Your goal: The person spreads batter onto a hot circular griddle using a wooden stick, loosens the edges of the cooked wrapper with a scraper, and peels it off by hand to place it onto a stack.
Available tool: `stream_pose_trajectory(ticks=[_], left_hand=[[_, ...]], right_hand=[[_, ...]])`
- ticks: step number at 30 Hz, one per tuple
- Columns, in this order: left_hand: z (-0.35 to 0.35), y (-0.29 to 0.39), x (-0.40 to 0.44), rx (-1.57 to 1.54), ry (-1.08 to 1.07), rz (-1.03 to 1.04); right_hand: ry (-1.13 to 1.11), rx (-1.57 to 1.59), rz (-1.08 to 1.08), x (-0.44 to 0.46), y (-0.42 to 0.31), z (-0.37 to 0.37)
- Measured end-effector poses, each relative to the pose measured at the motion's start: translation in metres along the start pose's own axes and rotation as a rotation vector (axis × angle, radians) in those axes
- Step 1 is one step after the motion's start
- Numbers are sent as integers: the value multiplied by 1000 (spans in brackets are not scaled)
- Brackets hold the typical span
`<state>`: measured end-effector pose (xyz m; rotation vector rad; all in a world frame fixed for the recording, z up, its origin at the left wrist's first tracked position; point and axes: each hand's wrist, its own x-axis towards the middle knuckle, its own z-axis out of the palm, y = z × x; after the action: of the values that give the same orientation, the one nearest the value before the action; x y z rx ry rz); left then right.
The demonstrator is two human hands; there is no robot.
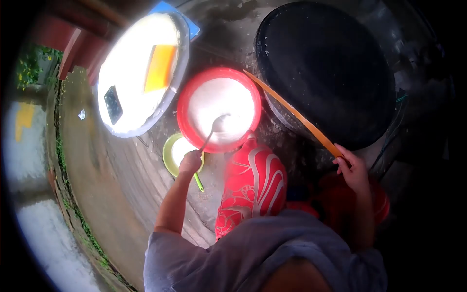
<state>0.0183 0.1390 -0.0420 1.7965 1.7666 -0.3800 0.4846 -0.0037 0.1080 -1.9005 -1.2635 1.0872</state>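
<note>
My left hand (190,162) is closed around the handle of a ladle (211,135). Its head dips into white liquid (219,100) inside a red basin (184,113). My right hand (353,171) grips one end of a long, thin, flat wooden stick (295,113). The stick slants along the near left edge of a large round black griddle (326,73), its far tip near the basin's rim. Whether it touches the griddle, I cannot tell. Beside my left hand sits a small green bowl (168,156) with white contents and a green handle (198,183).
A large round white surface (131,53) stands at the upper left, with a dark phone-like rectangle (113,104) and a yellow-orange rectangle (160,68) on it. A blue object (190,23) shows behind it. My knee in patterned red cloth (255,180) is close to the basin.
</note>
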Motion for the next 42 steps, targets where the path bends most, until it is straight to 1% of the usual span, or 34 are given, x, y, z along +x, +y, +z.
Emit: stream_pose_trajectory(ticks=[1, 2, 4, 5, 7, 9, 11, 13, 15, 17, 19, 20, 22, 23, 25, 27, 28, 29, 31, 32, 33, 35, 36, 37, 38, 40, 42], left_hand=[[-6, -22, 16, 92, 62, 12], [-28, -8, 25, 118, 82, -152], [-36, 22, 57, -48, 302, -179], [-25, 36, 69, -97, 385, 35], [10, 67, 55, -140, 303, 107], [26, 48, 9, -198, 174, 111], [6, 4, -6, -71, 121, 85], [-21, -23, 22, 78, 82, -26], [-48, 21, 35, 10, 224, -190], [-11, 40, 64, -91, 300, -75], [25, 57, 45, -88, 245, 4], [25, 50, 31, -91, 246, 3], [-4, 31, -4, -16, 178, 79], [-26, 29, -19, 1, 194, 39], [-48, 24, -32, 48, 317, -72], [-50, 44, -47, -34, 389, -158], [-25, 38, -43, -205, 484, -16], [7, 33, -36, -258, 469, 60], [11, 55, -41, 71, 124, -29], [25, 31, -22, 92, 115, -21], [7, 32, -23, 63, 136, -7], [-20, 40, -19, 79, 133, -114], [-19, 48, -23, -25, 227, -136], [1, 47, -17, -98, 285, -151], [22, 45, -13, -116, 277, -78], [26, 48, -20, -166, 226, 42], [3, 36, -32, -327, 186, -12]], right_hand=[[4, 9, 34, -1, 3, 0], [0, 6, 42, -2, 6, 0], [-4, -1, 24, -1, 10, 0], [0, 2, 25, -1, 8, 1], [-19, 17, 2, -1, 2, 0], [-19, 13, -8, -3, 6, -3], [-23, 20, -19, 1, 8, 0], [8, 28, -18, -3, 13, 2], [1, 18, 6, -4, 11, 3], [12, 17, 18, -3, 5, 4], [-22, -42, -34, -2, -1, 1], [-24, -45, -36, -2, 0, 1], [-36, -18, -35, -1, 1, 5], [-42, -16, -40, -1, 1, 6], [-22, 41, 4, -2, 6, 8], [-22, 51, 7, 0, 9, 7], [-18, 58, 10, 0, 10, 7], [-16, 57, 9, 1, 9, 8], [-17, 35, -31, 0, 5, 8], [-20, 27, -32, -1, 3, 8], [-28, -1, -31, -1, 3, 10], [-37, -29, -29, -1, 4, 10], [-39, -22, -32, -1, 5, 10], [-41, -13, -36, -2, 6, 11], [-42, -8, -36, -3, 6, 13], [-38, 6, -15, -2, 6, 11], [-47, -18, -30, -1, 7, 9]])
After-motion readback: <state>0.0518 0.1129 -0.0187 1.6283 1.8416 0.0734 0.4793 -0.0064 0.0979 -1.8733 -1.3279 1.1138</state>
